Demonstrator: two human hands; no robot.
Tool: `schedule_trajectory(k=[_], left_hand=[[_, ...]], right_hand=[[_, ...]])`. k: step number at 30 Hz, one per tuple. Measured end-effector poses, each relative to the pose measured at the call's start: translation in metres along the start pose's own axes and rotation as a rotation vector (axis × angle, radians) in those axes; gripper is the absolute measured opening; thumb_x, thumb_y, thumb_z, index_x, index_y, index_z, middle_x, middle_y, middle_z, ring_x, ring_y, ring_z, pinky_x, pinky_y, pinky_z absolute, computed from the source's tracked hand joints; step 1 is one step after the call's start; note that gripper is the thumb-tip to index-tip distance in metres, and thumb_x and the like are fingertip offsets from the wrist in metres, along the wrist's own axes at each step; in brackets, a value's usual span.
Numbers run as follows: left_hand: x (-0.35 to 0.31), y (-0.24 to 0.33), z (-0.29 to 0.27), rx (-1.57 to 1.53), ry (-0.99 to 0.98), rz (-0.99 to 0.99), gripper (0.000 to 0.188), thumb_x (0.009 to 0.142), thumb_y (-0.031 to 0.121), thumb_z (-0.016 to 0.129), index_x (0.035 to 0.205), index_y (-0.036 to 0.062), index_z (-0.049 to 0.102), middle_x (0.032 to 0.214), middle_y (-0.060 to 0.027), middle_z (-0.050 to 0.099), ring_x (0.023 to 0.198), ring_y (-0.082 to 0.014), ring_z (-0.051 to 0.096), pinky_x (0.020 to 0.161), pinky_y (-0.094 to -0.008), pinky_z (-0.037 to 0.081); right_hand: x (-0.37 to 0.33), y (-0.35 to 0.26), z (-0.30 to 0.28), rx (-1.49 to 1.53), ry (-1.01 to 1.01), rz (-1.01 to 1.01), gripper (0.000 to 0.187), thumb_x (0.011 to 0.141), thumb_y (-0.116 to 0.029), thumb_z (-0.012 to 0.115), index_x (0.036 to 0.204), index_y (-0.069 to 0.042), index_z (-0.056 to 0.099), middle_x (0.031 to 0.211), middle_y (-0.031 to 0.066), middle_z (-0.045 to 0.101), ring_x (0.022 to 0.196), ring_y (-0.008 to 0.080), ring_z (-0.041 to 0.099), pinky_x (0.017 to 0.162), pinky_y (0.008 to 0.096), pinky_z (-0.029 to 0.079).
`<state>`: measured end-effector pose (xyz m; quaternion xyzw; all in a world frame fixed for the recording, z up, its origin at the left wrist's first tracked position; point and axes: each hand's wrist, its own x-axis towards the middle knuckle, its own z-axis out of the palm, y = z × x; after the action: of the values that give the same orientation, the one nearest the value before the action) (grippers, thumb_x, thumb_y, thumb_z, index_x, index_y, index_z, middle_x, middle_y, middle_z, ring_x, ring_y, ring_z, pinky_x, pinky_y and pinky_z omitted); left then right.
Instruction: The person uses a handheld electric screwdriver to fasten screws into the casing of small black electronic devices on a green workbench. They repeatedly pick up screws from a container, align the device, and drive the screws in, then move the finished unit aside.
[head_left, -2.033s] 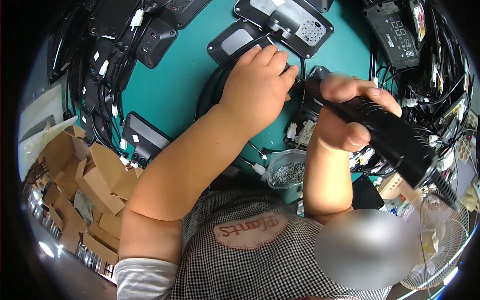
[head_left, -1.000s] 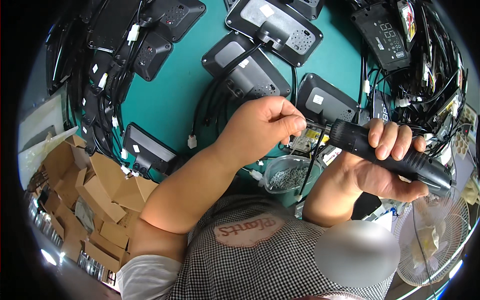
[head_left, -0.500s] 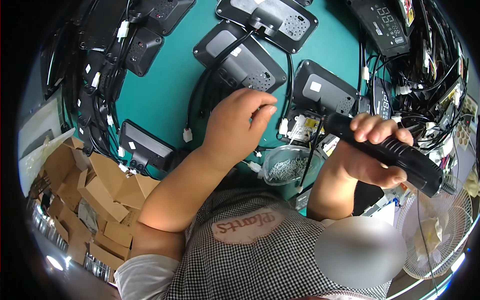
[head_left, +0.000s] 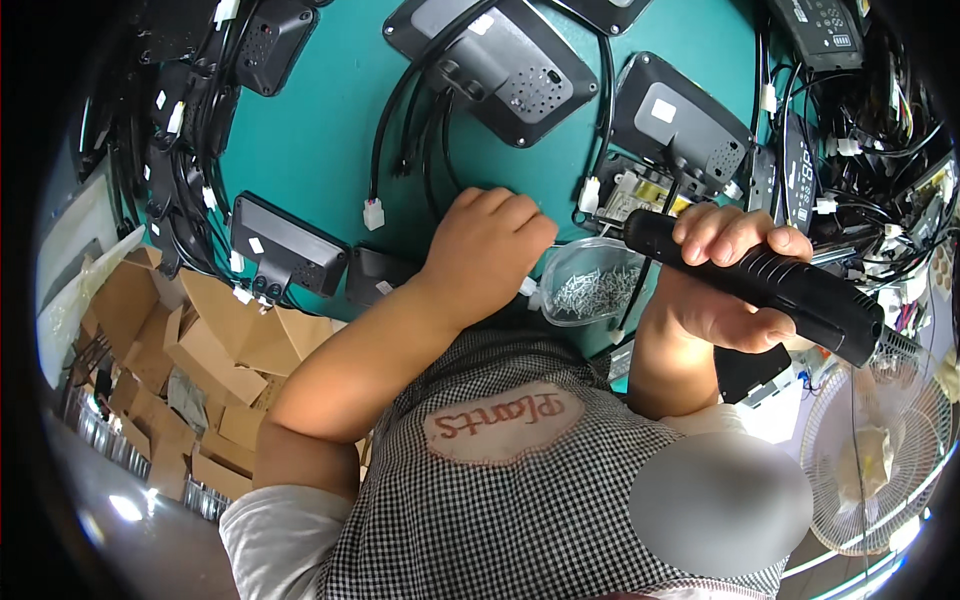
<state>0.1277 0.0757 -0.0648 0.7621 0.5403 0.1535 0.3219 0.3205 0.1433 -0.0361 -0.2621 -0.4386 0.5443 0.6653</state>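
Fingers [head_left: 732,238] of the right hand [head_left: 705,308] wrap a black power screwdriver [head_left: 775,285] above the green tabletop [head_left: 320,140], cardboard boxes [head_left: 215,350] off left, a fan [head_left: 905,415] off right. The left hand [head_left: 485,245] curls beside the screw tub [head_left: 574,256], nearer than half a second ago; whether its fingers pinch anything, I can't tell.
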Motion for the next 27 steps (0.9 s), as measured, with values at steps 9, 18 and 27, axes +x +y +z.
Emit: schedule_trajectory(k=[9, 18, 27], left_hand=[[0.026, 0.020, 0.017, -0.006, 0.112, -0.037, 0.032, 0.072, 0.014, 0.064, 0.104, 0.0105, 0.064, 0.080, -0.0019, 0.053, 0.076, -0.0216, 0.052, 0.069, -0.0344, 0.040], [0.034, 0.019, 0.021, -0.107, 0.173, -0.010, 0.024, 0.070, 0.014, 0.067, 0.093, 0.0099, 0.063, 0.078, -0.0043, 0.054, 0.073, -0.0243, 0.054, 0.067, -0.0357, 0.043], [0.058, 0.009, 0.023, 0.088, 0.238, -0.023, 0.014, 0.071, 0.016, 0.065, 0.080, 0.0106, 0.056, 0.075, -0.0053, 0.053, 0.072, -0.0248, 0.054, 0.064, -0.0373, 0.042]], right_hand=[[0.009, -0.020, -0.008, -0.060, 0.009, -0.046, 0.067, 0.078, -0.061, 0.056, 0.114, -0.006, 0.043, 0.074, 0.0082, 0.054, 0.056, 0.0197, 0.055, 0.052, 0.0339, 0.048], [0.019, -0.022, -0.011, -0.042, -0.029, -0.082, 0.069, 0.079, -0.061, 0.055, 0.117, -0.006, 0.043, 0.076, 0.0091, 0.054, 0.057, 0.0205, 0.055, 0.053, 0.0346, 0.048], [0.019, -0.021, -0.010, -0.022, -0.038, -0.083, 0.068, 0.079, -0.060, 0.055, 0.117, -0.005, 0.043, 0.077, 0.0103, 0.055, 0.058, 0.0219, 0.056, 0.053, 0.0351, 0.047]])
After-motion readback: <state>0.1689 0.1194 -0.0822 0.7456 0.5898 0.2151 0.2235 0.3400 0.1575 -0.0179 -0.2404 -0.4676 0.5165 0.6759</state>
